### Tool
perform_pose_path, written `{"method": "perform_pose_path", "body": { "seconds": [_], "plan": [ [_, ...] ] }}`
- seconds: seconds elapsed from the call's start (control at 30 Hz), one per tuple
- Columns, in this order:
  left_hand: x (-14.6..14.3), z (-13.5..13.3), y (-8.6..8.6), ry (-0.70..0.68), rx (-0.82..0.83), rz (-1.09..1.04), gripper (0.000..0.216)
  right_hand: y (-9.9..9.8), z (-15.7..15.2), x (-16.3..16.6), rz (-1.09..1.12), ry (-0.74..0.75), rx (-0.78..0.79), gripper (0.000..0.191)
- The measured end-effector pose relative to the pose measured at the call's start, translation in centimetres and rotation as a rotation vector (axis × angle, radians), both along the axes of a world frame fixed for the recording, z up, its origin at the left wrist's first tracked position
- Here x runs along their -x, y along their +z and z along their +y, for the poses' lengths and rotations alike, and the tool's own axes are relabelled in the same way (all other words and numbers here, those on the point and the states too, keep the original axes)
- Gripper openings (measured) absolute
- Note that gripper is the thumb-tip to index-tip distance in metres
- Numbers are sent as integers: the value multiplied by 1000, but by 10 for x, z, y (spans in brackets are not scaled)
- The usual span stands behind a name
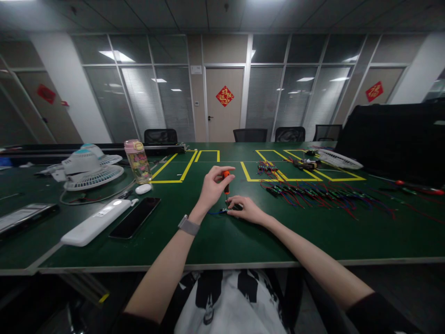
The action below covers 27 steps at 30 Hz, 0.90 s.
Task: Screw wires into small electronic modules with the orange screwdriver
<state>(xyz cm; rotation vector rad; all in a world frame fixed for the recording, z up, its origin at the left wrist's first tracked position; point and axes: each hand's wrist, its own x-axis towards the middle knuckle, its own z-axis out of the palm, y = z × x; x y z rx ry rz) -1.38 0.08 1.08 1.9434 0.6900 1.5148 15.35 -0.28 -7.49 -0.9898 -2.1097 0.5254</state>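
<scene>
My left hand (211,187) is closed around the handle of a small orange screwdriver (226,181), held upright with its tip down on a small black part (227,210) with blue wires. My right hand (247,209) lies on the green table (215,236), its fingers pressed on that part and holding it in place. A grey watch sits on my left wrist.
A row of small parts with red and blue wires (313,192) lies to the right. At left lie a white power strip (95,221), a black phone (135,217), a white mouse (143,188), a bottle (137,161) and white fans (88,169). Yellow tape marks boxes on the table.
</scene>
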Motion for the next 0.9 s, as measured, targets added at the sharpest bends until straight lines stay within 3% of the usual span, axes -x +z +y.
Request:
{"method": "perform_pose_path", "body": {
  "seconds": [0.07, 0.1, 0.23, 0.4, 0.6, 0.7, 0.8, 0.9],
  "plan": [
    [0, 0, 0, 97, -79, 6, 26, 0, 0, 0, 2, -9, 2, 8],
    [0, 0, 0, 80, -84, 6, 27, 0, 0, 0, 5, -14, 3, 8],
    [0, 1, 0, -163, 58, -22, 34, 0, 0, -1, 14, -17, 1, 9],
    [0, 2, -1, 79, -56, -15, 25, 0, 0, -1, 15, -11, -3, 8],
    [0, 5, -2, -191, 85, -53, 36, 1, -1, -2, 16, -8, 2, 8],
    [-1, 2, -2, -22, -34, 13, 30, 1, -1, -2, 14, -10, 2, 9],
    [1, -4, -1, 267, -340, 272, 31, 1, 0, -2, 4, -18, 5, 9],
    [3, -8, 2, 413, -636, 585, 38, 1, 0, -2, 1, -16, 6, 9]
  ]
}}
